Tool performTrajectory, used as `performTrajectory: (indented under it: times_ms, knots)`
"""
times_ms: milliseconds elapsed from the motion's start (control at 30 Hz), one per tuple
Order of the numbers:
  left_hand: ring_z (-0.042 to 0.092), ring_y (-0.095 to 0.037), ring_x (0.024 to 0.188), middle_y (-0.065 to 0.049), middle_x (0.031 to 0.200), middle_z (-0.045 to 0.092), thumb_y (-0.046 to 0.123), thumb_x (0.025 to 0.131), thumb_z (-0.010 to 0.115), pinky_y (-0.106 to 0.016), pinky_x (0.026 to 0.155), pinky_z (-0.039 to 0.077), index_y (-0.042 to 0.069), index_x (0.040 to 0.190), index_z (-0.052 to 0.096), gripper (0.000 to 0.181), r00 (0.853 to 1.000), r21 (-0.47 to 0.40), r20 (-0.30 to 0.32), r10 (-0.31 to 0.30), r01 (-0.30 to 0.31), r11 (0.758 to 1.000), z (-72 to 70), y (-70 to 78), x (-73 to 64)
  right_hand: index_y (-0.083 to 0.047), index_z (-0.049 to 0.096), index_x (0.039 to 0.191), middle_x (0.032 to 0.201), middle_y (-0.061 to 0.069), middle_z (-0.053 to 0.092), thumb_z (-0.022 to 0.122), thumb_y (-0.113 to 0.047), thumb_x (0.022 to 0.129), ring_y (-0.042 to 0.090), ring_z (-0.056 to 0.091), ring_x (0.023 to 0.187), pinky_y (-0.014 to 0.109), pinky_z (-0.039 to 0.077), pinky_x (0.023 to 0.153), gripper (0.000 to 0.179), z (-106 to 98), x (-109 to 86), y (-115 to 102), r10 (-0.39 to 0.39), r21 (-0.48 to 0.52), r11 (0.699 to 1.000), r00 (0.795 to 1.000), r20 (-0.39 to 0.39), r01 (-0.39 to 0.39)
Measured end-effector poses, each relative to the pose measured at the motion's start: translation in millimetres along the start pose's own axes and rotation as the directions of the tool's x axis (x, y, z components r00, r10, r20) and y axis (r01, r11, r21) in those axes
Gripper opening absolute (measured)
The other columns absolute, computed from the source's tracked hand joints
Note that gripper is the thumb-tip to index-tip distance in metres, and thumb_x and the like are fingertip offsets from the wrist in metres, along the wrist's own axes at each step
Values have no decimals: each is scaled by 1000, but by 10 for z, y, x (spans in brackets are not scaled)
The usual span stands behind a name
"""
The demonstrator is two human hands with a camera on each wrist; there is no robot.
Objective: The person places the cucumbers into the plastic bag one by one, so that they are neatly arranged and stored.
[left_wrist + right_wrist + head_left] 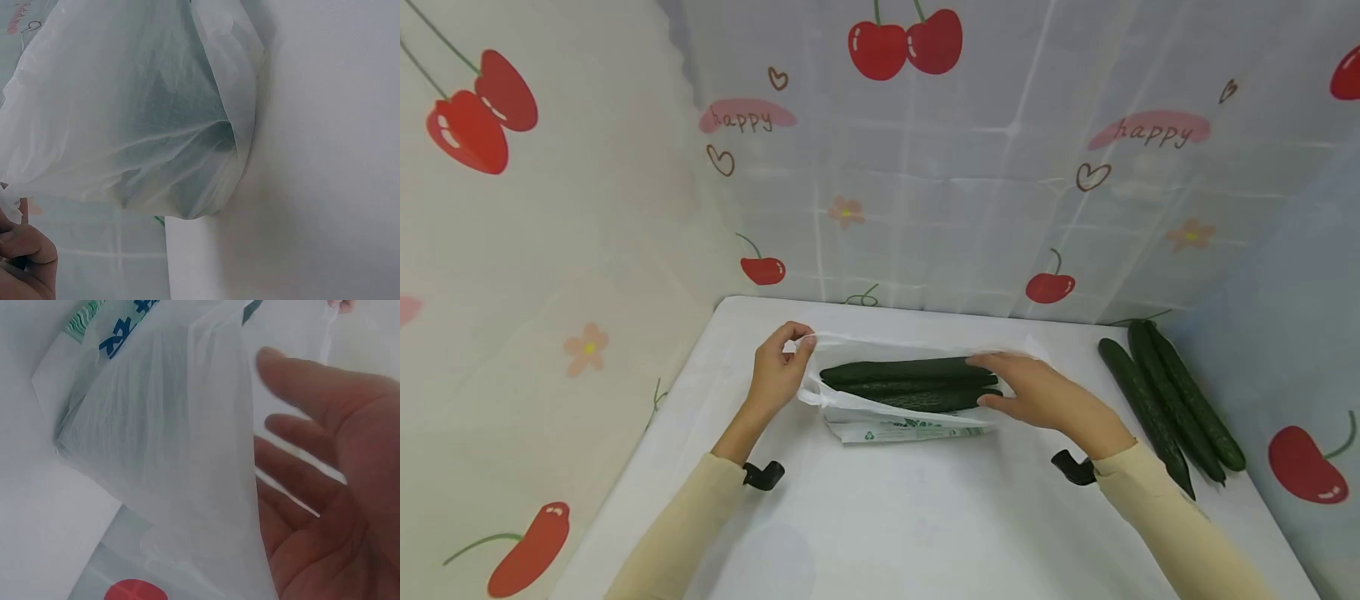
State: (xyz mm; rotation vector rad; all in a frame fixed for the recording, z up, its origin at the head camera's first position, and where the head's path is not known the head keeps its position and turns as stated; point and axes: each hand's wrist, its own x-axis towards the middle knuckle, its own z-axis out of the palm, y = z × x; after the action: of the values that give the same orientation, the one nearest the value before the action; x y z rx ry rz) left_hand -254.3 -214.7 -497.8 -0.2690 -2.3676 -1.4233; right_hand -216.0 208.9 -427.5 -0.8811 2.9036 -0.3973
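A white translucent plastic bag (857, 427) with green print lies across the table, its mouth spread upward. Dark green cucumbers (902, 369) lie side by side inside it. My left hand (778, 367) pinches the bag's left rim between thumb and finger; the left wrist view catches this hand (28, 256) at its lower left edge. At the bag's right end, my right hand (1045, 396) reaches in over the cucumbers' ends. Up close, the right hand (350, 450) has its thumb and fingers spread apart, partly behind the bag's wall (212, 425).
Three more cucumbers (1172, 404) lie together near the right edge of the white table (880, 517). Cherry-printed curtains (925, 183) rise behind and on both sides. A small black device (763, 476) is worn on each wrist.
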Motion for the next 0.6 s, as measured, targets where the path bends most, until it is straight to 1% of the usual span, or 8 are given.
performTrajectory:
  times_ms: [167,233,300,367,400,500,533,600]
  knots:
    - [58,-12,95,-5,112,69,27,109,65,-19,78,54,14,115,70,15,1000,-19,2,-5,5,1000,9,-23,-13,-15,62,148,146,9,69,80,-27,98,33,71,127,55,60,102,54,-15,-180,34,-49,89,994,991,-121,60]
    - [58,-12,93,-4,112,69,28,109,65,-18,76,54,15,114,71,15,1000,-29,-5,1,-1,1000,14,-34,-13,-17,65,146,143,7,71,80,-24,98,29,75,119,52,63,97,50,-19,-259,77,-52,138,987,983,-178,77]
    - [58,-12,91,-4,111,69,28,109,66,-17,74,54,16,114,71,14,1000,-39,-16,4,-5,999,20,-41,-16,-18,67,143,138,5,74,82,-18,97,24,77,111,46,65,91,48,-20,-333,125,-56,175,979,967,-249,102]
    - [57,-13,82,-4,111,68,28,109,66,-17,68,52,16,113,71,14,1000,-54,-27,8,-9,999,29,-50,-20,-17,69,139,130,4,77,83,-10,93,18,78,103,35,66,88,48,-17,-402,176,-68,189,972,938,-340,139]
    - [56,-14,76,-4,110,68,27,108,67,-17,65,51,15,113,72,14,999,-62,-33,9,-11,998,33,-52,-23,-15,71,137,127,4,77,83,-5,91,14,77,101,28,64,88,48,-14,-435,203,-75,191,968,919,-388,160]
    - [56,-13,74,-6,111,68,25,108,67,-16,62,50,14,114,72,13,999,-78,-47,8,-12,997,48,-52,-25,-8,74,130,117,9,79,83,7,85,3,73,99,11,57,90,48,-3,-526,288,-74,194,959,845,-530,205]
    - [56,-13,72,-7,112,68,24,108,68,-15,61,49,13,114,72,13,999,-80,-51,9,-13,997,53,-51,-27,-6,75,128,115,12,79,82,10,83,-1,72,99,8,55,91,48,-1,-557,317,-63,200,956,819,-570,213]
    - [57,-12,73,-8,112,68,23,107,68,-14,62,49,12,115,72,13,998,-81,-57,2,-7,997,60,-51,-30,-4,76,125,113,15,78,81,14,83,-7,69,101,4,51,94,47,9,-621,386,-19,230,951,780,-625,207]
